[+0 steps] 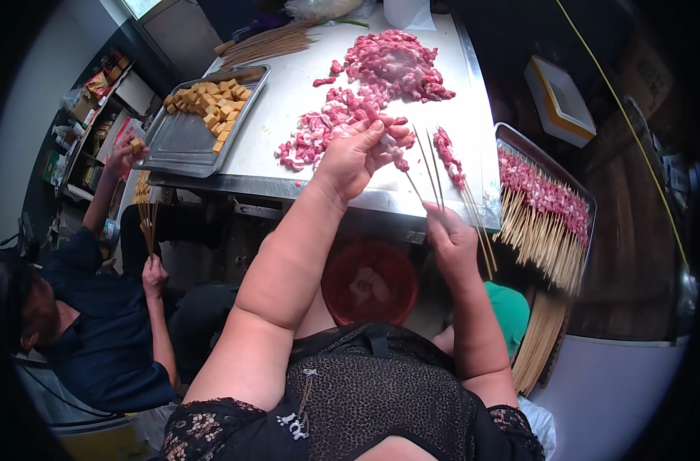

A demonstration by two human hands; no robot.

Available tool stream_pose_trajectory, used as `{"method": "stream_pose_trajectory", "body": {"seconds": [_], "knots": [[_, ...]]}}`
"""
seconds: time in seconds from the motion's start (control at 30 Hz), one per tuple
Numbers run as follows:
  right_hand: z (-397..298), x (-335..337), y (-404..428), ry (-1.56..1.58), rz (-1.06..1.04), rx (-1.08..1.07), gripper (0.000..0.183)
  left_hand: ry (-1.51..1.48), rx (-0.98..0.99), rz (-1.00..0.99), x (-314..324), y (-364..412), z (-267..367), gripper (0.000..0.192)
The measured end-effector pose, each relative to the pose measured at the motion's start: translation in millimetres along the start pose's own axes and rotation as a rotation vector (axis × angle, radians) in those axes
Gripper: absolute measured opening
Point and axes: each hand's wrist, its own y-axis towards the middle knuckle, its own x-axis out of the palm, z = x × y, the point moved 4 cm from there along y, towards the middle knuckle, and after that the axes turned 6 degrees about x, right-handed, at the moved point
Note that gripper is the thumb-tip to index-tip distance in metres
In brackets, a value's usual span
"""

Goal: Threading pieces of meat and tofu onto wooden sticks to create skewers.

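My left hand (pixel 355 152) holds pieces of raw meat between its fingers, around the upper part of a thin skewer (pixel 412 187). My right hand (pixel 451 230) grips the lower end of that skewer along with a few bare skewers (pixel 427 158) that point up over the table. Beside them, several skewers loaded with meat (pixel 449 158) lie at the table's edge, their sticks jutting over it. Behind my left hand, small pieces of raw meat (pixel 309 138) are spread on the white tabletop (pixel 257 132), with a larger heap of meat (pixel 393 63) farther back.
A metal tray (pixel 179 144) with tan cubes (pixel 211 104) stands at left, before loose skewers (pixel 269 46). At right, another tray (pixel 592 210) holds many meat skewers (pixel 543 213). A red basin (pixel 370 282) is below the table. A co-worker (pixel 102 328) at left holds skewers and a cube.
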Motion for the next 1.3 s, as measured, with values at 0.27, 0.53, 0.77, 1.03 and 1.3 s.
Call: {"method": "stream_pose_trajectory", "body": {"seconds": [0.27, 0.53, 0.77, 1.03, 1.3], "knots": [[0.5, -0.7, -1.3, -0.021, 0.004, -0.013, 0.020, 0.013, 0.132, 0.127, -10.6, 5.4, 9.2, 0.022], [4.0, 0.5, -0.3, -0.052, 0.033, -0.032, 0.020, -0.122, 0.140, 0.163, -5.6, 5.6, 0.7, 0.024], [3.4, 0.7, 2.3, -0.026, 0.013, -0.017, 0.020, -0.133, 0.064, 0.040, 8.8, 0.6, -1.3, 0.027], [1.3, 6.0, 4.2, 0.186, -0.074, 0.134, 0.021, -0.196, 0.039, 0.122, 16.3, -5.1, -22.1, 0.018], [2.8, 20.8, -1.7, 0.332, -0.117, 0.189, 0.022, -0.173, 0.106, 0.114, 24.3, -5.9, -43.2, 0.016]]}}
